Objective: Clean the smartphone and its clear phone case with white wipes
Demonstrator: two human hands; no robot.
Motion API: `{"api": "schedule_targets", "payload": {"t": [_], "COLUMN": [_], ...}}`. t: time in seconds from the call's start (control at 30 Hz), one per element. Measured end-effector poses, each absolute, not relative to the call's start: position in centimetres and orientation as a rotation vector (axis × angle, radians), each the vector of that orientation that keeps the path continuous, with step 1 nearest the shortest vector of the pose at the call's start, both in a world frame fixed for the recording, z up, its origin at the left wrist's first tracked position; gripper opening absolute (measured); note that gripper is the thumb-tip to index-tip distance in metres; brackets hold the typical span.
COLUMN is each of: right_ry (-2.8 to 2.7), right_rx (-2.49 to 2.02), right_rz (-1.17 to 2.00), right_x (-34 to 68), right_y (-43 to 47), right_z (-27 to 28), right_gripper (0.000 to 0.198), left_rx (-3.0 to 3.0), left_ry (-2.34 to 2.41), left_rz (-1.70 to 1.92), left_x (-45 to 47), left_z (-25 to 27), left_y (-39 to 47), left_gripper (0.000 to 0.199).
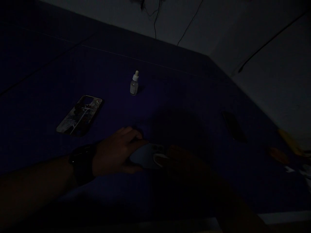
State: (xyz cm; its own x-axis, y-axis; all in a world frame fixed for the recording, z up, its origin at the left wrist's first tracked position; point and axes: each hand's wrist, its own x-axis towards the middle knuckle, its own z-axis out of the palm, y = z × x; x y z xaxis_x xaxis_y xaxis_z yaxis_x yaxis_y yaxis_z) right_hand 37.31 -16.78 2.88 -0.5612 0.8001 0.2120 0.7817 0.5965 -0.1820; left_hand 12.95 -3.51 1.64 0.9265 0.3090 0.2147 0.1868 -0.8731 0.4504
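A blue-grey smartphone [143, 156] lies back up, its camera lenses showing near the right end. My left hand [121, 150], with a dark watch on its wrist, grips the phone's left end between thumb and fingers. My right hand [179, 158] is in deep shadow over the phone's right end. Its fingers press a small white pad [158, 158] against the phone's back, beside the lenses. Darkness hides most of the right fingers and the pad's exact material.
On the dark blue table [116, 110] a patterned phone case [80, 115] lies at left. A small dropper bottle [134, 85] stands upright farther back. A dark flat object [233, 127] lies at right, near orange and yellow items [289, 142]. Cables hang along the wall.
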Motion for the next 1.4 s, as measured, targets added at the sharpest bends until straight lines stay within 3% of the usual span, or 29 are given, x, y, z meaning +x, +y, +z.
{"api": "schedule_targets", "payload": {"t": [0.27,0.6,0.83,1.4], "right_ry": [-2.435,-2.338,-2.370,-2.310], "right_rx": [-1.359,-1.484,-1.411,-1.657], "right_rz": [0.016,0.174,0.201,0.521], "right_x": [35.5,38.6,37.4,38.7], "right_y": [-13.7,-14.7,-14.2,-15.7], "right_z": [2.3,2.8,1.8,2.6], "right_gripper": [0.028,0.027,0.042,0.034], "left_rx": [2.671,2.673,2.671,2.711], "left_ry": [0.369,0.367,0.361,0.364], "left_rz": [0.357,0.348,0.327,0.344], "left_x": [12.9,13.0,13.0,12.7], "left_z": [1.7,1.7,1.8,1.7], "left_y": [-3.4,-3.4,-3.3,-3.4], "left_gripper": [0.066,0.067,0.070,0.067]}}
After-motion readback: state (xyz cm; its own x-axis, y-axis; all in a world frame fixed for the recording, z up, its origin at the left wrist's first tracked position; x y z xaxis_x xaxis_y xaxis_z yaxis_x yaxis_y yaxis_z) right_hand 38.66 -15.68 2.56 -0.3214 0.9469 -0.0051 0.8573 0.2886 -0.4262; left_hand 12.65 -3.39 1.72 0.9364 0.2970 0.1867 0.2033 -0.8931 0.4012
